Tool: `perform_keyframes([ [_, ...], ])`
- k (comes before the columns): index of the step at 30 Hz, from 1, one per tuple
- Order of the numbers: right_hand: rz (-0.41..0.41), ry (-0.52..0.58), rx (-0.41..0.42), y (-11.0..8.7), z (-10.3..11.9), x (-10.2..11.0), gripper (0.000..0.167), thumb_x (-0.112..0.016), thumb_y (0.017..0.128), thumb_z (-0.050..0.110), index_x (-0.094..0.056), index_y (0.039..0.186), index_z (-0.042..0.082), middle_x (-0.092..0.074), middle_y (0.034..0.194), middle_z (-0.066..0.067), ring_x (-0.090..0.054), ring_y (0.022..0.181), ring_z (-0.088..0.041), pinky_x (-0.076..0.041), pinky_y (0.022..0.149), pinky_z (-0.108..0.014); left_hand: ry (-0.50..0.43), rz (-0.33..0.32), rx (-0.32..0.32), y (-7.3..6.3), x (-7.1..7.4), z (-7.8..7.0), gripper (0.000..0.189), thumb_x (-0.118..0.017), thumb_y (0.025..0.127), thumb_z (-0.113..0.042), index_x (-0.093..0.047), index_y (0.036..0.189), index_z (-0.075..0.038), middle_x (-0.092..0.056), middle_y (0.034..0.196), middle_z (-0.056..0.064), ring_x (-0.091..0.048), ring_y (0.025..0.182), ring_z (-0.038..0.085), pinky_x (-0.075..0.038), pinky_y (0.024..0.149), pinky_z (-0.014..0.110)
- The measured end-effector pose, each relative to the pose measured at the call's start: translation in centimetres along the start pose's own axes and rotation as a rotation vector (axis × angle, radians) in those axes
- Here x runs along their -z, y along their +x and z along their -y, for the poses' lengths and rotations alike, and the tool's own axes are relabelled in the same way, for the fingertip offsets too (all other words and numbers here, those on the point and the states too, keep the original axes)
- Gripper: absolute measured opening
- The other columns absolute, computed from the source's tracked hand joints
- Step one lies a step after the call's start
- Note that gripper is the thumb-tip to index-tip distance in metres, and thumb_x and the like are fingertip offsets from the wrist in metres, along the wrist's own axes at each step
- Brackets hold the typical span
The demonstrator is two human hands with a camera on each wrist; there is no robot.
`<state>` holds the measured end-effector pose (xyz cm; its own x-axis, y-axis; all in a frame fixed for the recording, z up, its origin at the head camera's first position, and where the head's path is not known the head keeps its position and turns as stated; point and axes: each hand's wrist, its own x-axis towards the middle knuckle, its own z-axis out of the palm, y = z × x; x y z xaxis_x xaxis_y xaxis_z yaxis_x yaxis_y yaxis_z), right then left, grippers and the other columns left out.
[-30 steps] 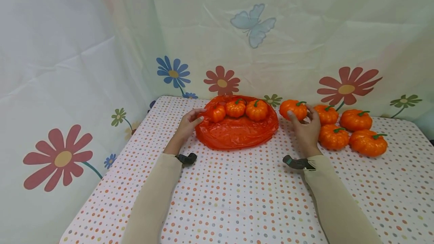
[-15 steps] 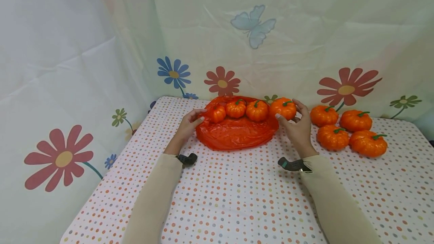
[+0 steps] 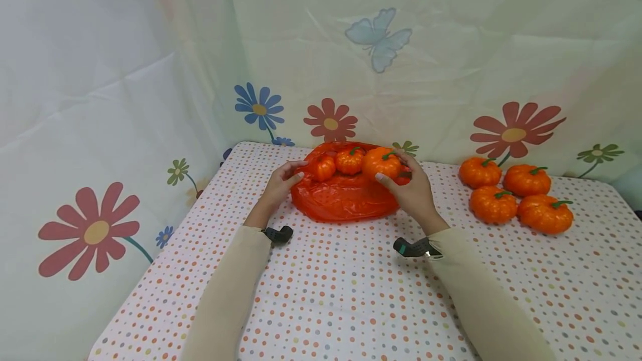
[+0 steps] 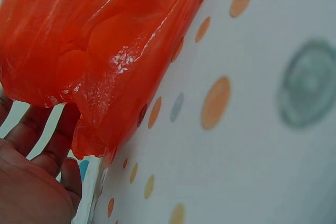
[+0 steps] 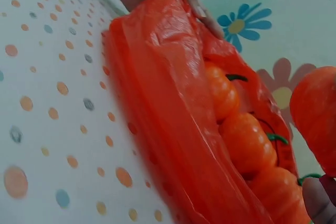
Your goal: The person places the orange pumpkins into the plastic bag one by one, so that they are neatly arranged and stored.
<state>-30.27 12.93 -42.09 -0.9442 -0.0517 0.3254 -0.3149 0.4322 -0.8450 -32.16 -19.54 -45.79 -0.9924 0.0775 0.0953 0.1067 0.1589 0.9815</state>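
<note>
A red translucent plastic bag lies with its mouth spread toward the back of the dotted table. My left hand holds the bag's left edge; in the left wrist view its fingers reach behind the plastic. My right hand grips a toy pumpkin with a green stem, over the right part of the bag's mouth. Three more pumpkins sit in a row inside, such as the middle pumpkin in the right wrist view. The held pumpkin hides the rightmost of them in the head view.
Several toy pumpkins stand grouped on the table's right side. The white dotted tablecloth covers the table. A floral cloth backdrop hangs behind and along the left. Both wrists carry dark cameras.
My right hand has carried the gripped pumpkin leftward, from beside the bag's right edge to over its mouth. The left hand has stayed at the bag's left edge.
</note>
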Motion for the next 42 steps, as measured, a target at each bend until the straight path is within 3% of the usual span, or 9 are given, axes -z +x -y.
perform_keyframes([
  [2, 0.033, -0.015, 0.003, 0.0, 0.3, -0.6, 0.074, -0.075, 0.087, 0.032, -0.041, 0.149, 0.015, -0.046, 0.146, -0.019, -0.049, 0.121, -0.038, -0.047, 0.1, -0.051, 0.003, 0.0, -0.007, 0.0, 0.0, -0.1, 0.033, -0.057, 0.099, -0.016, -0.059, 0.132, -0.015, -0.055, 0.14, 0.004, -0.051, 0.128, 0.024, -0.043, 0.112, 0.041],
  [5, 0.088, -0.045, -0.017, 0.0, 0.9, -1.7, 0.073, -0.076, 0.086, 0.033, -0.042, 0.148, 0.019, -0.046, 0.148, -0.018, -0.049, 0.125, -0.039, -0.047, 0.102, -0.056, 0.01, 0.002, -0.02, -0.1, 0.1, -0.2, 0.034, -0.057, 0.099, -0.015, -0.058, 0.133, -0.012, -0.055, 0.14, 0.008, -0.051, 0.128, 0.025, -0.042, 0.112, 0.043],
  [12, 0.24, -0.094, -0.057, -0.1, 2.2, -4.5, 0.073, -0.076, 0.086, 0.034, -0.041, 0.148, 0.02, -0.045, 0.15, -0.013, -0.045, 0.135, -0.036, -0.04, 0.11, -0.056, 0.014, 0.013, -0.016, -0.2, 0.0, -0.2, 0.034, -0.056, 0.1, -0.016, -0.057, 0.134, -0.014, -0.054, 0.141, 0.007, -0.051, 0.129, 0.025, -0.043, 0.112, 0.041],
  [22, 0.403, -0.093, -0.075, 0.2, 2.8, -7.4, 0.065, -0.08, 0.083, 0.023, -0.051, 0.141, 0.016, -0.053, 0.142, -0.01, -0.054, 0.126, -0.034, -0.048, 0.105, -0.05, 0.005, 0.021, -0.016, -0.3, -0.1, -0.4, 0.033, -0.056, 0.1, -0.016, -0.058, 0.132, -0.015, -0.054, 0.142, 0.005, -0.05, 0.131, 0.024, -0.042, 0.113, 0.042],
  [42, 0.523, -0.125, -0.109, 1.1, 2.8, -9.6, 0.066, -0.079, 0.084, 0.029, -0.049, 0.141, 0.016, -0.053, 0.143, -0.014, -0.052, 0.131, -0.034, -0.049, 0.105, -0.047, 0.005, 0.022, -0.006, -0.2, 0.0, -0.4, 0.033, -0.056, 0.1, -0.02, -0.058, 0.133, -0.017, -0.051, 0.145, 0.002, -0.048, 0.134, 0.024, -0.042, 0.112, 0.042],
])
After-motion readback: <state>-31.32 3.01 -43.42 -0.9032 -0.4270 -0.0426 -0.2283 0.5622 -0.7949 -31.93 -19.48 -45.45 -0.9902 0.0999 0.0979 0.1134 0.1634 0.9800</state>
